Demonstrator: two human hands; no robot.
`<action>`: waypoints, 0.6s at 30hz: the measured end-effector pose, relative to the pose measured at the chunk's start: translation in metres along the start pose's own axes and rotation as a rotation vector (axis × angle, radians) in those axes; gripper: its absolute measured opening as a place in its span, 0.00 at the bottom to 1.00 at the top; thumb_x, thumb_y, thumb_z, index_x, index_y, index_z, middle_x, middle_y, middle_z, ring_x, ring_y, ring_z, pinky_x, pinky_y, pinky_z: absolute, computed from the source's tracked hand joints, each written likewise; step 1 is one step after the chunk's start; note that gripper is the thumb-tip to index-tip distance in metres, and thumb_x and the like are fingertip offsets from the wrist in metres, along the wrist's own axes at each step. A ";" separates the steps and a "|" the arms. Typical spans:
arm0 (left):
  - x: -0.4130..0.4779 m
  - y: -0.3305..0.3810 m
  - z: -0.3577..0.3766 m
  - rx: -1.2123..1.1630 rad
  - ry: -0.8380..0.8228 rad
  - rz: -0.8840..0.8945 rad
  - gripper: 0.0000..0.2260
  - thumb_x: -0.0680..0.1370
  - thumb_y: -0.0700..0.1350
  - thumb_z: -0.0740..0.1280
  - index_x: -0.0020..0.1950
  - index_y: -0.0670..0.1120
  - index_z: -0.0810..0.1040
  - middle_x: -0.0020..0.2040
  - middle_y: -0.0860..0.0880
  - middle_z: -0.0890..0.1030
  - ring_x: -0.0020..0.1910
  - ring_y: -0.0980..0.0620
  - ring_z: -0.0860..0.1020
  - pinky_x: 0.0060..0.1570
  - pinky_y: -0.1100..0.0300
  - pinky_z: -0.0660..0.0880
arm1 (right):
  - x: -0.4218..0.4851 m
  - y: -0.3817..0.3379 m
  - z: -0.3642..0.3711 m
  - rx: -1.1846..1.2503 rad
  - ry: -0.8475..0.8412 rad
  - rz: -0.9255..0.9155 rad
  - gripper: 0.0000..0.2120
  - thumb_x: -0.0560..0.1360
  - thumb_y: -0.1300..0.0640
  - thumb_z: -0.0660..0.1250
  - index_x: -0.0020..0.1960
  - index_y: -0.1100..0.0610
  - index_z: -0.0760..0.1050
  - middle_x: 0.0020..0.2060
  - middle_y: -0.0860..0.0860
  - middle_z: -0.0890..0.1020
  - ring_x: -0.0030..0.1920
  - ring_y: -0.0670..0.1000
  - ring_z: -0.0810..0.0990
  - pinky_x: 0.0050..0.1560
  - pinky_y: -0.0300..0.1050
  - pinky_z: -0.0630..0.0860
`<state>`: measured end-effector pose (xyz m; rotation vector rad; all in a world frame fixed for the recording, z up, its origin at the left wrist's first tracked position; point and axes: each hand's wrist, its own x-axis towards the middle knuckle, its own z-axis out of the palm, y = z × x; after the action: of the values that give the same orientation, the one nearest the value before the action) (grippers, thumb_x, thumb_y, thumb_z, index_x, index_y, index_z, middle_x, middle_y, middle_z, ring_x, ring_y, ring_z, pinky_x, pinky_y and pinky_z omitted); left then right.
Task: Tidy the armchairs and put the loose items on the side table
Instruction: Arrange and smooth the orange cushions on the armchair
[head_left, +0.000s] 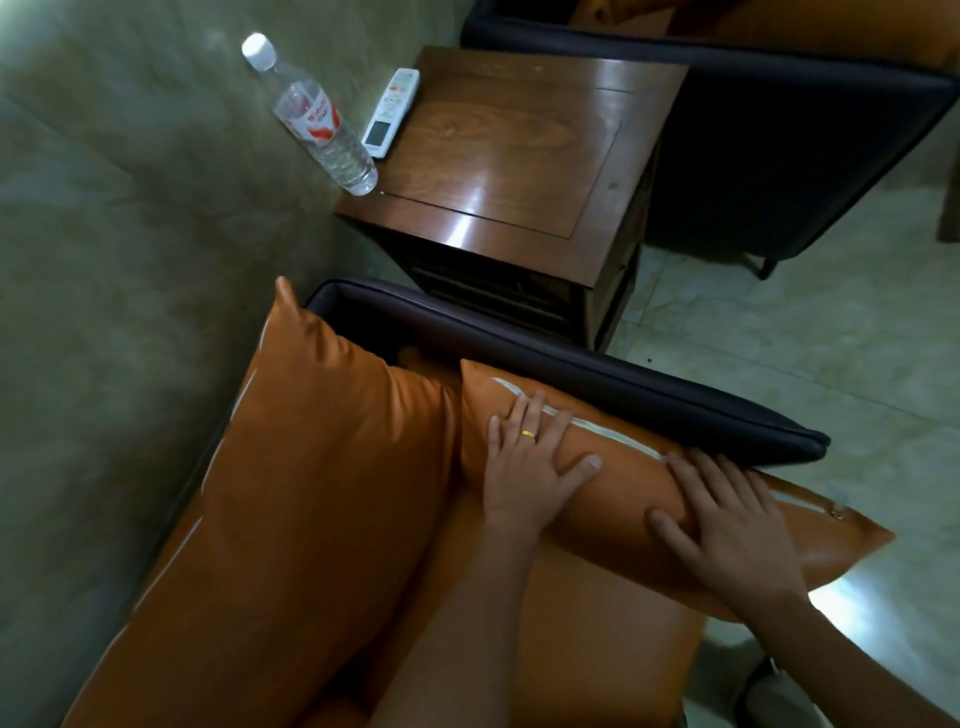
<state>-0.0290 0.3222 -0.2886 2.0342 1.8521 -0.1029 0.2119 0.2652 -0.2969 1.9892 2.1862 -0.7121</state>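
Note:
An orange cushion (618, 499) leans against the near armchair's dark armrest (597, 384). My left hand (535, 462) lies flat on the cushion's left part, fingers spread. My right hand (727, 525) presses flat on its right part beside the armrest's end. A larger orange back cushion (322, 499) stands against the chair's back on the left. On the wooden side table (519, 150) stand a clear water bottle (317, 119) with a white cap and a white remote control (390, 111), both at its left edge.
A second dark armchair (779, 135) stands behind the side table at the upper right. A greenish wall (130, 234) fills the left. Pale tiled floor (805, 353) shows on the right.

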 end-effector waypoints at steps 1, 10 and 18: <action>-0.001 -0.003 -0.001 0.005 -0.008 -0.015 0.32 0.77 0.72 0.50 0.78 0.60 0.59 0.82 0.51 0.50 0.81 0.51 0.44 0.77 0.42 0.43 | -0.007 0.010 0.000 -0.004 -0.002 0.015 0.37 0.77 0.28 0.44 0.79 0.47 0.60 0.76 0.53 0.68 0.76 0.56 0.64 0.77 0.58 0.57; -0.006 -0.002 -0.029 -0.146 -0.029 -0.279 0.34 0.79 0.68 0.52 0.81 0.56 0.46 0.82 0.55 0.46 0.80 0.51 0.40 0.75 0.37 0.46 | -0.046 0.089 -0.007 -0.005 -0.025 0.193 0.41 0.74 0.25 0.42 0.79 0.45 0.59 0.77 0.52 0.65 0.78 0.58 0.58 0.74 0.65 0.51; -0.011 0.070 -0.009 -0.205 -0.083 -0.070 0.30 0.80 0.64 0.54 0.80 0.62 0.48 0.82 0.53 0.45 0.80 0.51 0.37 0.72 0.34 0.38 | -0.039 0.052 -0.007 0.063 0.027 0.048 0.35 0.76 0.30 0.50 0.76 0.47 0.65 0.77 0.52 0.66 0.78 0.58 0.59 0.74 0.70 0.50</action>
<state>0.0357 0.3116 -0.2604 1.8016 1.8037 -0.0154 0.2691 0.2341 -0.2899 2.0864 2.1482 -0.7611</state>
